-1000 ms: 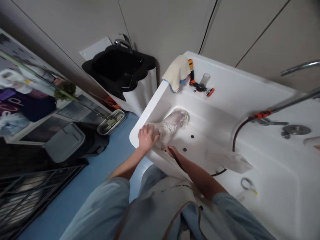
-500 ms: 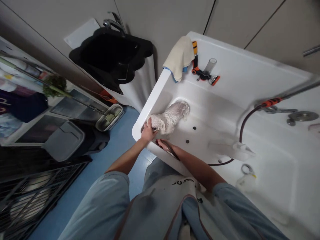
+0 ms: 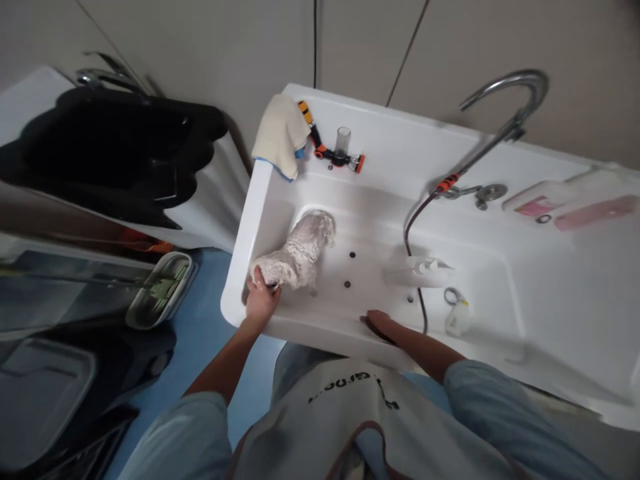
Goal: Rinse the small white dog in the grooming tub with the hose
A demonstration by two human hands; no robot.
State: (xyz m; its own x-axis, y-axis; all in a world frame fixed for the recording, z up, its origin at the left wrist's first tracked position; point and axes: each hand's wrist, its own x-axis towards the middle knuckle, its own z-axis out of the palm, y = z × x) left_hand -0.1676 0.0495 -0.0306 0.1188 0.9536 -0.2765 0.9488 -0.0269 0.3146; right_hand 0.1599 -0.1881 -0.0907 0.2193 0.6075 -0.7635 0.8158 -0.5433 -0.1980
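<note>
A small white dog (image 3: 303,247), wet and covered in lather, stands at the left end of a white bathing tub (image 3: 244,233). Its head is at the tub's front left corner, and its rump points to the back wall. My left hand (image 3: 263,300) is closed around the dog's head near the muzzle, the thumb lying over the top. Well to the right of the dog, my right hand (image 3: 379,321) is low inside the tub's front wall. A dark strip shows under that hand, and its fingers are too blurred to read. A dark red hose (image 3: 407,230) runs down to near my right wrist.
A cream towel (image 3: 281,137) hangs over the back left corner beside an orange-black sprayer (image 3: 340,159). A clear bottle (image 3: 420,272) and a small container (image 3: 457,319) lie on the tub floor. Pink-labelled bottles (image 3: 595,212) stand at right. A black basin (image 3: 110,147) is left.
My right hand has moved right, away from the dog's head, along the front wall. My left hand stays on the head. The view has shifted right, bringing the curved tap and pink bottles in.
</note>
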